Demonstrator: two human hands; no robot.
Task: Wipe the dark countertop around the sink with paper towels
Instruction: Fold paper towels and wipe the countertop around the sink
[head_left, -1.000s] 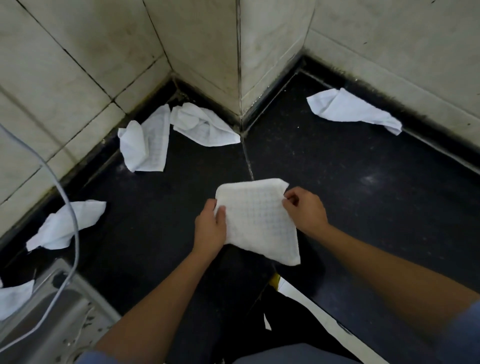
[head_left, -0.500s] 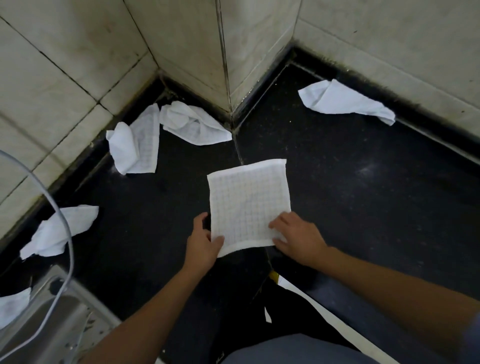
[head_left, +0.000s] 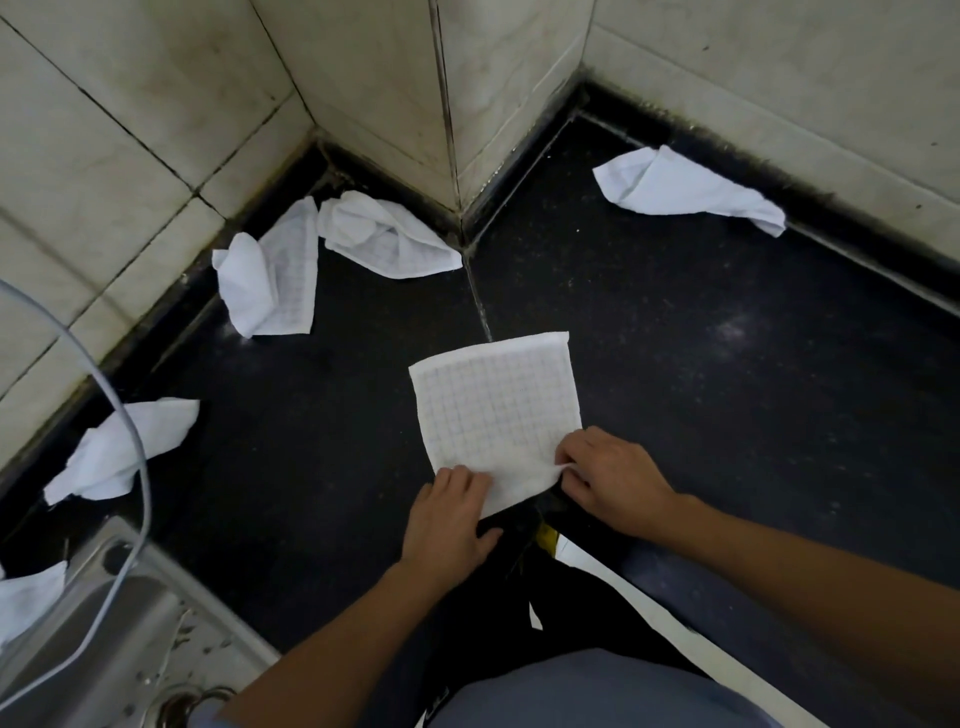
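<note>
A square white paper towel (head_left: 496, 410) with a faint grid lies spread flat on the dark countertop (head_left: 727, 389), near its front edge. My left hand (head_left: 449, 519) grips its near left corner, fingertips over the edge. My right hand (head_left: 610, 480) pinches the near right corner, which is bunched up between thumb and fingers. The steel sink (head_left: 104, 639) shows at the lower left.
Several crumpled used towels lie along the tiled walls: two at the back corner (head_left: 270, 275) (head_left: 384, 239), one at the left (head_left: 119, 449), one at the back right (head_left: 685, 192). Another towel (head_left: 28, 592) hangs over the sink rim. A grey cable (head_left: 140, 457) arcs over the sink.
The towel, held up between both hands a second ago, now lies flat on the counter. Both hands slid to its near corners, and the right one bunches its corner.
</note>
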